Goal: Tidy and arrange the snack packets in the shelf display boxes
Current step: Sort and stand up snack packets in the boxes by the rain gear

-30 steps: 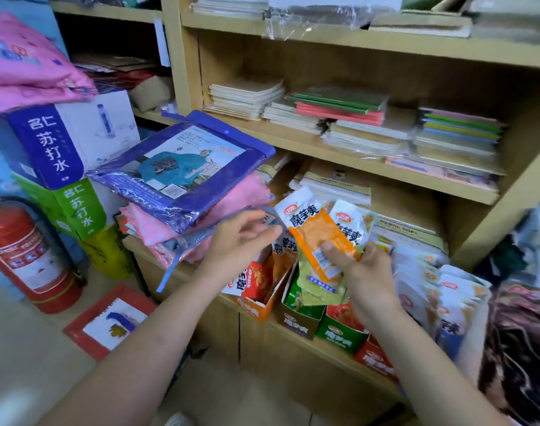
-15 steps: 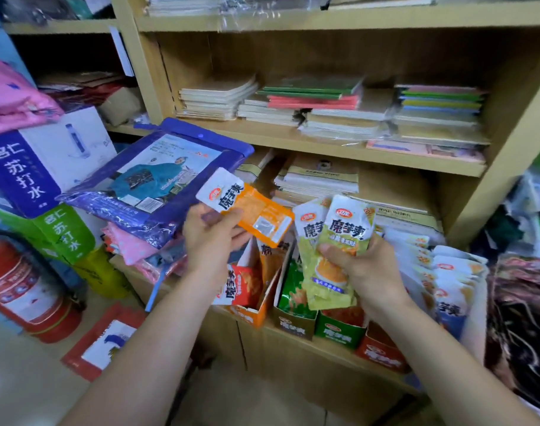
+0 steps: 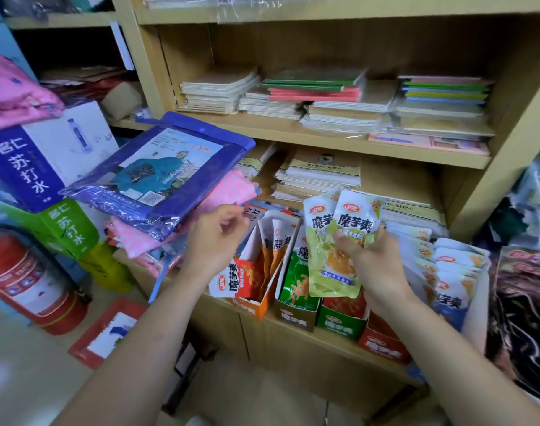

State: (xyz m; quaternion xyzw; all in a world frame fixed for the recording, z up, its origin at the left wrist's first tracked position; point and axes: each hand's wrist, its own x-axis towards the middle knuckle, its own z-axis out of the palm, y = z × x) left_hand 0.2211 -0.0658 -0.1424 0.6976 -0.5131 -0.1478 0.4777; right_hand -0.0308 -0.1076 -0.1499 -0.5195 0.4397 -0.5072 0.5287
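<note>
My right hand (image 3: 377, 265) grips two pale green snack packets (image 3: 333, 250) upright above the display boxes on the lower shelf. My left hand (image 3: 216, 238) hovers just left of the orange display box (image 3: 251, 307), fingers loosely curled and empty. Several orange packets (image 3: 274, 241) stand inside that box. To its right sit a green box (image 3: 294, 316), a second green box (image 3: 342, 325) and a red box (image 3: 382, 345). A row of white and blue packets (image 3: 453, 272) stands at the far right.
A purple raincoat package (image 3: 161, 179) on pink packages overhangs the shelf beside my left hand. Notebooks (image 3: 324, 96) fill the upper shelf. Soda water cartons (image 3: 32, 161) and a red fire extinguisher (image 3: 26, 278) stand at the left.
My left hand took the orange packet from my right hand, lowered it toward the orange box and now holds nothing. My right hand keeps only the green packets.
</note>
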